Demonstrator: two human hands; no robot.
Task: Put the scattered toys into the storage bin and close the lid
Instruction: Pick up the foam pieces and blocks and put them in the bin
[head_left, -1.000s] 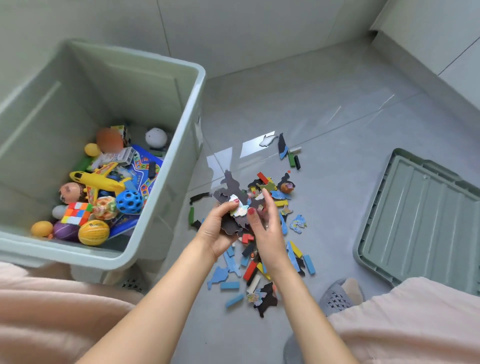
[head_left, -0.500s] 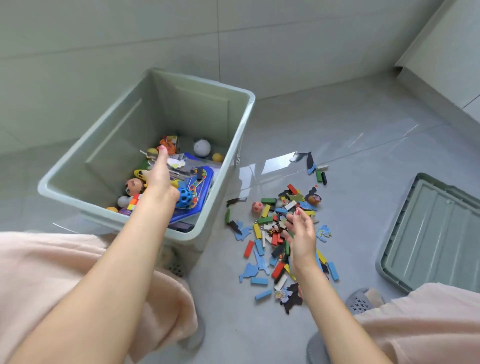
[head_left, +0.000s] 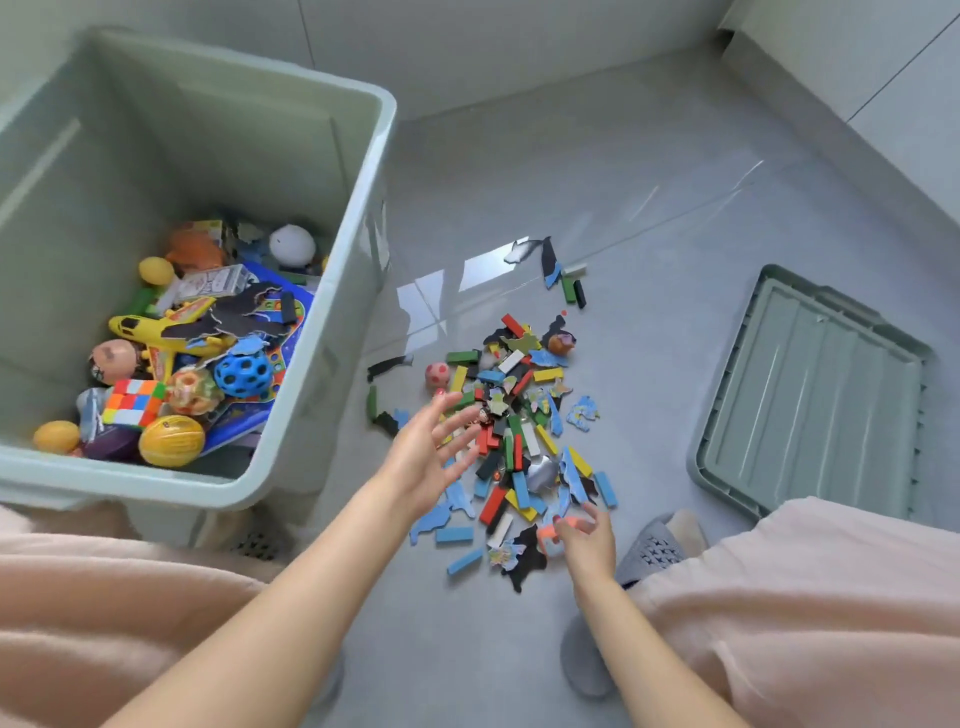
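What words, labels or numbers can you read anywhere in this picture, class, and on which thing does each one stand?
No text can be read.
Small carton in the storage bin: print on it, too blurred to read.
Blue game board in the bin: coloured markings, too small to tell.
Puzzle pieces on the floor: pictures only, no lettering made out.

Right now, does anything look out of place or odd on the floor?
Yes: the blocks and puzzle pieces lie spilled on the floor beside the storage bin, and the lid lies off, apart to the right.
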